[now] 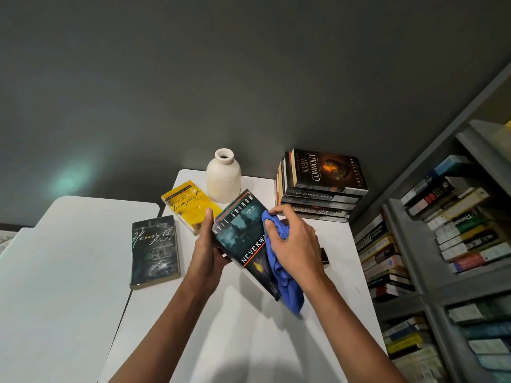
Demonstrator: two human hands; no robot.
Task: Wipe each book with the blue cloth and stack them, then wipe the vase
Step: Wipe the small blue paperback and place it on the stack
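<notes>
At the left of centre, a dark Henry VI paperback (155, 251) is lying flat on the white table (83, 272), its lower cover text too blurred to read. Just right of it and higher in the frame, a yellow Tempest paperback (188, 205) is lying flat, its near corner hidden behind the left hand (208, 246). That hand is gripping the left edge of the Neverwhere book (241, 236), thumb pointing up along the spine side; its fingers are out of sight under the book. The book is being held tilted above the table in the middle of the frame, and the end of its title is covered. The cream vase (223, 176) is standing upright behind it, in the upper middle, its base partly hidden by the book's top corner. The right hand (293, 244) is clutching the bunched blue cloth (282, 275) against the cover's right side, with cloth hanging past the book's lower edge. A dark object under this hand is mostly hidden. To the upper right, a stack of books (322, 189) is resting on the table, with more books standing behind it. At the far right, a grey bookshelf (431, 261) is running out of the frame.
</notes>
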